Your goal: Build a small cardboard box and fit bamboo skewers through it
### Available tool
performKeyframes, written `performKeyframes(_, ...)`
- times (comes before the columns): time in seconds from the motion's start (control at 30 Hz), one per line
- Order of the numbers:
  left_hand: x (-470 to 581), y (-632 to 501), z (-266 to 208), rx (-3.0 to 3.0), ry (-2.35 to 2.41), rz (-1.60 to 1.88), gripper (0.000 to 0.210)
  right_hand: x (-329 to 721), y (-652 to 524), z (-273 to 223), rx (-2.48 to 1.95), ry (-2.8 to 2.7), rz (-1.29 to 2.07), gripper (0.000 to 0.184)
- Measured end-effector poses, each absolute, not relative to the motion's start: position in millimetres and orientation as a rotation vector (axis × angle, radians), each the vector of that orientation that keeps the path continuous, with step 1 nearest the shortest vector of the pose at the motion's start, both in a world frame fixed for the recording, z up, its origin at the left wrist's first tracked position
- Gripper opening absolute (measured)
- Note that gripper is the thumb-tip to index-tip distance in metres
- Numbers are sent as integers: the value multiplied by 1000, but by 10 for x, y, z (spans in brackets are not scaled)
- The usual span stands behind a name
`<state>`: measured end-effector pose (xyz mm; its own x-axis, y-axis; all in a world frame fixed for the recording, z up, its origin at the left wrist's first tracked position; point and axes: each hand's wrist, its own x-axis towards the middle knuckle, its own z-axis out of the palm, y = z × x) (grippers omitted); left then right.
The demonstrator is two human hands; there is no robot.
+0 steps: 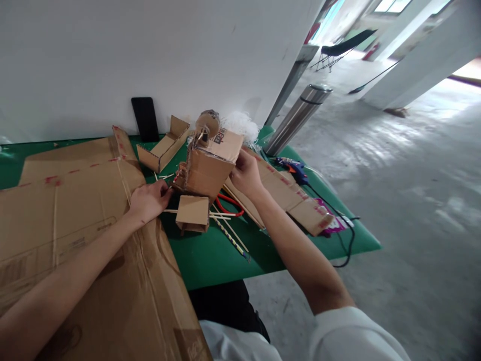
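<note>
A cardboard model (210, 173), box-shaped with a round disc on top, stands tilted above the green table. My right hand (246, 173) grips its right side, the fingertips partly hidden behind the box. At the model's lower left, my left hand (150, 200) has its fingers drawn together, resting over the edge of the big cardboard sheet. Whatever lies between those fingertips is too small to make out. Just below the model sits a small open cardboard box (193, 213). Thin wooden sticks (235, 233), a patterned pencil (233, 239) and red-handled scissors (235, 208) lie beside it.
A large flattened cardboard sheet (75, 225) covers the left of the green table (225, 265). Behind are a black phone (145, 119) and a folded cardboard piece (165, 145). On the right are a cardboard strip (289, 195), a corded blue glue gun (295, 168) and a steel flask (296, 120).
</note>
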<state>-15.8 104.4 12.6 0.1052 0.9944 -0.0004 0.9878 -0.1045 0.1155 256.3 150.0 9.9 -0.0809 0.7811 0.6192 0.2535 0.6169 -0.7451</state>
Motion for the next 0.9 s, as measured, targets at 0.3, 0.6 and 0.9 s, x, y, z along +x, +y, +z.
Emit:
performKeyframes(0.3,-165,1057,109,2313,2069,-26,41,2529,1531,8,-881,-1662,564,24)
performKeyframes(0.6,-132,1054,133,2366,2073,-77,47,2511,1535,-29,-874,-1702,576,23)
performKeyframes(0.9,-157,1062,119,2429,2064,-18,50,2557,1595,-119,-946,-1657,620,30)
